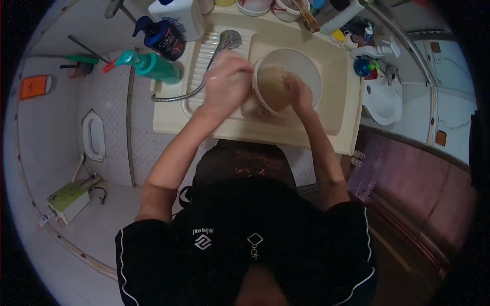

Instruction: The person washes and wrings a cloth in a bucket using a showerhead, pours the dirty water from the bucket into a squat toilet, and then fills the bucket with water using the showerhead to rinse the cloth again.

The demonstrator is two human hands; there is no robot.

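Note:
A white plastic bucket (315,66) with murky brownish water (272,87) in it stands in the cream sink basin (334,109). My left hand (228,81) is at the bucket's left rim, over the ridged drainboard. Its fingers are curled, and what they hold, if anything, is hidden. Inside the bucket's opening is my right hand (298,93), above the water, with its fingertips drawn together. Anything between them is too small to make out. A shower head (230,39) on a metal hose (190,94) lies on the drainboard, just beyond my left hand.
A teal pump bottle (153,67), a dark blue pump bottle (162,39) and a white jug (179,18) stand at the sink's left. Several tubs and bottles line the back edge. A white spray bottle (375,51) stands right, near a washbasin (384,99).

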